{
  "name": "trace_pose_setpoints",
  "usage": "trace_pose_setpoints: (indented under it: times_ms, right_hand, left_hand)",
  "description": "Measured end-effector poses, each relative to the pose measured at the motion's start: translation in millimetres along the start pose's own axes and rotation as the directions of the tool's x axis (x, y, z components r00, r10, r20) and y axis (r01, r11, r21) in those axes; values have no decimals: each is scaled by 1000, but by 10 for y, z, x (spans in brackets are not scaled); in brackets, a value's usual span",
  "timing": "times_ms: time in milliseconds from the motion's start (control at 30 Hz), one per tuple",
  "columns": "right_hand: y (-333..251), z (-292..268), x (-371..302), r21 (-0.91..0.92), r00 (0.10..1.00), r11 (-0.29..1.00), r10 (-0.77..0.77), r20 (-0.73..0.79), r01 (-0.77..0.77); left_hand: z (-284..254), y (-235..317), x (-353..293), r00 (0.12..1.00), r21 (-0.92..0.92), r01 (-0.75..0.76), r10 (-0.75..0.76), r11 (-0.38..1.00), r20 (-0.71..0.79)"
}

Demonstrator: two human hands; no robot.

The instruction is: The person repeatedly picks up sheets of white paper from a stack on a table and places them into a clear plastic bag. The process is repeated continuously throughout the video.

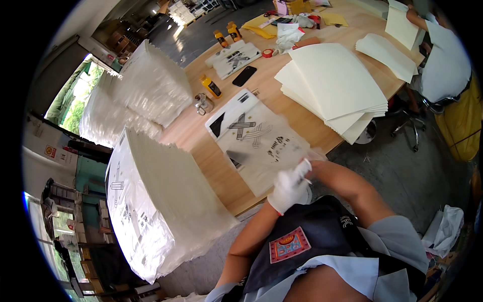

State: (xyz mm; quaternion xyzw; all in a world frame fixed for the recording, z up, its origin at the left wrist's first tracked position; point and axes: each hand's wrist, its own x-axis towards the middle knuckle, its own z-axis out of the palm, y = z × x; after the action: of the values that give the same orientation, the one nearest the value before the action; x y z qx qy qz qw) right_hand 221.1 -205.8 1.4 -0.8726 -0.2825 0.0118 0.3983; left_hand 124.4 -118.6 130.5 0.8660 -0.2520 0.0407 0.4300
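Observation:
My left hand (289,191), in a white glove, is raised at the near edge of the table with its fingers curled in. What they hold, if anything, I cannot make out. Close against its fingertips is my right hand (316,168), apparently bare; its fingers are smeared by motion and partly hidden behind the glove. Just beyond both hands, a translucent plastic bag (265,151) printed with crossed pencils lies flat on the wooden table (211,173). The bag's near right edge runs up beside the right hand.
At the left stand tall stacks of plastic-wrapped sheets (171,201) and wrapped bundles (156,85). A fanned pile of cream paper (332,80) lies at the right. Beyond the bag are a jar (204,104), an orange bottle (211,86) and a phone (244,76). Another person (445,60) sits far right.

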Motion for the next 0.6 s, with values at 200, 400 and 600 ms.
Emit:
trace_pose_setpoints:
  times_ms: [200,400,600]
  right_hand:
    - [-134,-1278,-410,-306,947,952,-89,-308,-10]
    - [285,-1695,-408,-654,922,753,-195,-334,-78]
    - [469,-1844,-342,-739,912,673,-327,-249,39]
  left_hand:
    - [108,-712,-60,913,-297,203,-290,933,-286]
    - [229,-808,82,935,-431,278,-346,858,-85]
    - [296,-706,423,960,-598,223,-279,770,-2]
